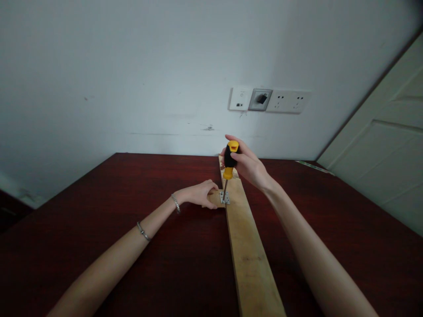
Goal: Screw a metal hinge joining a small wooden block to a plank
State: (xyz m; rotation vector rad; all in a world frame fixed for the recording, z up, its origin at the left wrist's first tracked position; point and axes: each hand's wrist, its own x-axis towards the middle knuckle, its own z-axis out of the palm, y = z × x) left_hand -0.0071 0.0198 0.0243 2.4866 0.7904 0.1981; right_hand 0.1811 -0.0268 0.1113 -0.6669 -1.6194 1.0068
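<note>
yellow screwdriver (228,171) points steeply down, right grip (248,168) clasping it, left grip (200,193) pinching block (214,200).

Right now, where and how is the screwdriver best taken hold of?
Best, I think, by the screwdriver's thick handle, coming from the right, as the right hand does: it stands nearly upright above the long board, while the thin shaft slopes to the metal plate and offers little to grip. On the left, the left hand holds the small board.
</note>
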